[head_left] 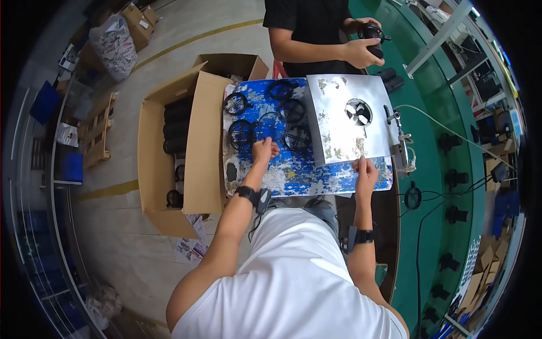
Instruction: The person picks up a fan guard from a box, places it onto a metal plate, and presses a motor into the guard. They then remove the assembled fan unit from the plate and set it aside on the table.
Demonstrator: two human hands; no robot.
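Note:
My left hand (264, 150) is over the blue, paint-worn tabletop (271, 176), its fingers curled. It is right beside several black round frames with cross spokes, one a ring (241, 134) to its left. Whatever those fingers hold, if anything, is too small to make out. At the near edge of a silver metal box (336, 133), my right hand (366, 172) has thumb and forefinger pinched together. What lies between them is hidden. The box top has a round opening (358, 112) with a bladed black part inside. A metal clamp-like fitting (402, 141) is attached to the box's right side.
An open cardboard box (212, 113) with black cylindrical parts stands left of the table. Across from me, a person in black holds a black round part (371, 39). Along the right runs a green bench (435, 237) with cables and several black parts.

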